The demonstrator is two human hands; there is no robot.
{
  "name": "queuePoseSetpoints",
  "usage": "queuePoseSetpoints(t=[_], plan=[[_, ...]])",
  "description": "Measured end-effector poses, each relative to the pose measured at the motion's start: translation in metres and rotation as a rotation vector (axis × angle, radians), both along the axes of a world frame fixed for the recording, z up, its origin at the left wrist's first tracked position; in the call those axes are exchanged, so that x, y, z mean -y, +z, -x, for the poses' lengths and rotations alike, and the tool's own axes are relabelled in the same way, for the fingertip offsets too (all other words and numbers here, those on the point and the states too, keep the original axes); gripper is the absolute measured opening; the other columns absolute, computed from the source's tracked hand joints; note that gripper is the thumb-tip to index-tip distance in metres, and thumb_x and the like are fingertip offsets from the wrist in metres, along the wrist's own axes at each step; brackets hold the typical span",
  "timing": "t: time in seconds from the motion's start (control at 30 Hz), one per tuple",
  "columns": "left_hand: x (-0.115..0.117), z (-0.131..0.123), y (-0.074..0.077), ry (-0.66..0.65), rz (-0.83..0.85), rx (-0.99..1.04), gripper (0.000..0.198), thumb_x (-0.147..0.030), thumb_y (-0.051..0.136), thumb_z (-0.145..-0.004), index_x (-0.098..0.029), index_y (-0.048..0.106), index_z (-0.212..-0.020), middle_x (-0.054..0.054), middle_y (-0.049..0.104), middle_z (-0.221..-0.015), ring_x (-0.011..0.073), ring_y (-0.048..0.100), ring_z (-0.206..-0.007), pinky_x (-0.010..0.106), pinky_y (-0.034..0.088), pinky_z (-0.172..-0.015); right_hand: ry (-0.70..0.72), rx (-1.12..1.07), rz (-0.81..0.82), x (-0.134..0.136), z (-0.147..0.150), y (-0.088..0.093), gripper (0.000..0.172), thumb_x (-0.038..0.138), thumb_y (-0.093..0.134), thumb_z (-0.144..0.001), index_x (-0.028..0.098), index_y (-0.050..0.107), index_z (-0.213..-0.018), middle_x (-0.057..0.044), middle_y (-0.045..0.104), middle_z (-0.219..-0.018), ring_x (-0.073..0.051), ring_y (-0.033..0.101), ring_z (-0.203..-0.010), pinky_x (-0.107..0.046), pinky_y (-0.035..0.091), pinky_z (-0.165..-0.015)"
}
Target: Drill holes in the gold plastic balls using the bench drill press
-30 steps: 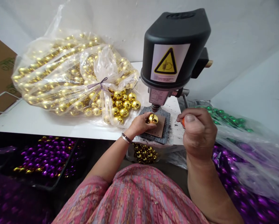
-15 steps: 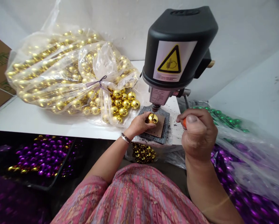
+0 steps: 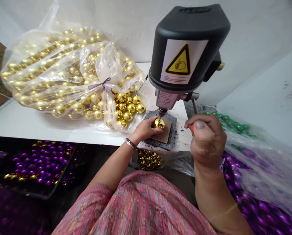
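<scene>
A shiny gold ball [image 3: 160, 123] rests on the brown board [image 3: 166, 134] over the grey base of a black drill press [image 3: 185, 29]. My left hand [image 3: 146, 129] pinches it from the left between thumb and fingers. The drill bit [image 3: 160, 115] comes down to the top of the ball; whether it is inside cannot be made out. My right hand [image 3: 208, 138] is wrapped round the orange knob [image 3: 192, 128] of the press lever [image 3: 194, 105], right of the base.
A tied clear bag of gold balls [image 3: 63, 75] fills the table's left, with loose gold balls [image 3: 128, 108] at its mouth. Purple balls [image 3: 43, 160] lie in a dark crate below left. Bags with green balls [image 3: 234, 122] and purple balls [image 3: 255, 202] stand at the right. Gold balls [image 3: 149, 160] hang below the table edge.
The whole view has shifted slightly. Both hands keep their hold on the ball and the lever knob, with little visible movement.
</scene>
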State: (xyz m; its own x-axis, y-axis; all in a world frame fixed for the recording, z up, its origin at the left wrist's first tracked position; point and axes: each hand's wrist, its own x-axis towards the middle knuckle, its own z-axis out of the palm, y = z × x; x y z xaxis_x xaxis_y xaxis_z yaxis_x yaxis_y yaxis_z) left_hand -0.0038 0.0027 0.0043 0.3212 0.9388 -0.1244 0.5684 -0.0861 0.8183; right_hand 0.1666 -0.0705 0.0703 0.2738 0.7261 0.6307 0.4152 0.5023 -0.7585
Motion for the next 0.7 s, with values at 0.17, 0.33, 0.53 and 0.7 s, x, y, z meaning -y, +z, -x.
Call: queuePoseSetpoints(t=[0.17,0.33,0.53,0.7], plan=[[-0.001,0.000,-0.005,0.006,-0.015,0.004,0.059,-0.031,0.078,-0.073,-0.021,0.063,-0.129,0.001,0.072,-0.105,0.0170,0.063,-0.090,0.026,0.047,-0.082,0.018,0.002,-0.013,-0.002,-0.002,-0.006,0.029,0.044,0.050,-0.089,0.021,0.061,-0.076,0.001,0.056,-0.065,-0.011,0.050,-0.060,-0.027,0.039,-0.057],[0.000,0.001,-0.009,0.001,-0.039,0.054,0.057,-0.030,0.078,-0.073,-0.018,0.064,-0.128,0.003,0.072,-0.107,0.0185,0.064,-0.093,0.026,0.048,-0.084,0.037,-0.025,-0.029,-0.003,-0.004,-0.015,0.024,0.040,0.052,-0.089,0.022,0.062,-0.078,0.002,0.058,-0.067,-0.012,0.056,-0.066,-0.028,0.044,-0.062],[0.001,0.002,-0.011,-0.014,-0.046,0.115,0.049,-0.029,0.076,-0.074,-0.018,0.066,-0.121,0.002,0.072,-0.107,0.0187,0.063,-0.095,0.027,0.047,-0.085,0.042,-0.059,-0.074,-0.009,-0.001,-0.030,0.024,0.038,0.049,-0.089,0.021,0.062,-0.081,0.000,0.061,-0.072,-0.014,0.061,-0.070,-0.032,0.050,-0.069],[0.002,0.002,-0.011,-0.011,-0.055,0.092,0.047,-0.030,0.075,-0.074,-0.019,0.066,-0.119,0.001,0.071,-0.104,0.0187,0.063,-0.092,0.027,0.047,-0.084,0.073,-0.075,-0.143,-0.016,-0.001,-0.048,0.019,0.033,0.049,-0.088,0.022,0.065,-0.086,0.000,0.063,-0.078,-0.013,0.062,-0.073,-0.032,0.050,-0.070]])
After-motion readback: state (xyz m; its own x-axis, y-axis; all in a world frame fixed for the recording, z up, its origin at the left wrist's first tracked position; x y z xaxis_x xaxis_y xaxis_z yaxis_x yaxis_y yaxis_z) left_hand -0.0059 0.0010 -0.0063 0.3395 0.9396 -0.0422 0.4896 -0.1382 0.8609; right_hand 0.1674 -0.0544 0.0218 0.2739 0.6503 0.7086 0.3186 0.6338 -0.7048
